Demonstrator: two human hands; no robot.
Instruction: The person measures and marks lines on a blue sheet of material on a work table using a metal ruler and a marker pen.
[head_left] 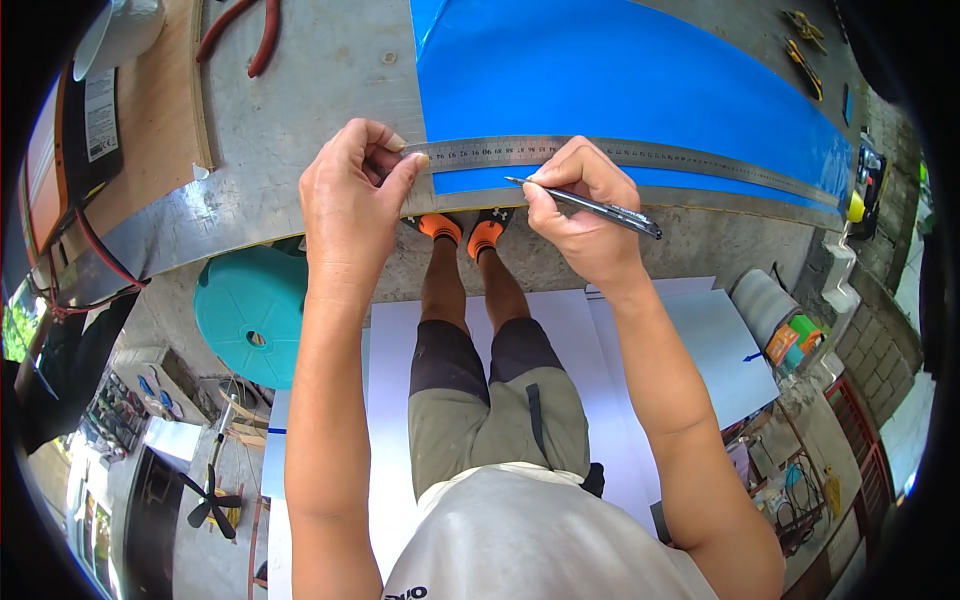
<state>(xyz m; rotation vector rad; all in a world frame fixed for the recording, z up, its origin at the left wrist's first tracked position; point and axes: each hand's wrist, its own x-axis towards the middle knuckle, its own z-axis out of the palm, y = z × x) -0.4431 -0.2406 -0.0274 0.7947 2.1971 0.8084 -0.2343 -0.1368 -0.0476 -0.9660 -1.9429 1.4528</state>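
A long steel ruler [660, 157] lies across a blue sheet [600, 75] near the front edge of the metal worktop. My left hand [355, 195] pinches the ruler's left end between thumb and fingers, just past the sheet's left edge. In my right hand [585, 210] is a dark pen [607, 211], its tip pointing left. That tip sits over the blue strip just below the ruler's lower edge. My right fingers are close to the ruler as well.
Red-handled pliers [265, 40] lie at the back left, by a wooden board [165, 100]. A yellow-and-black cutter [803, 70] rests at the far right. Below the worktop stand a teal round stool [250, 315] and white sheets [540, 310] around my legs.
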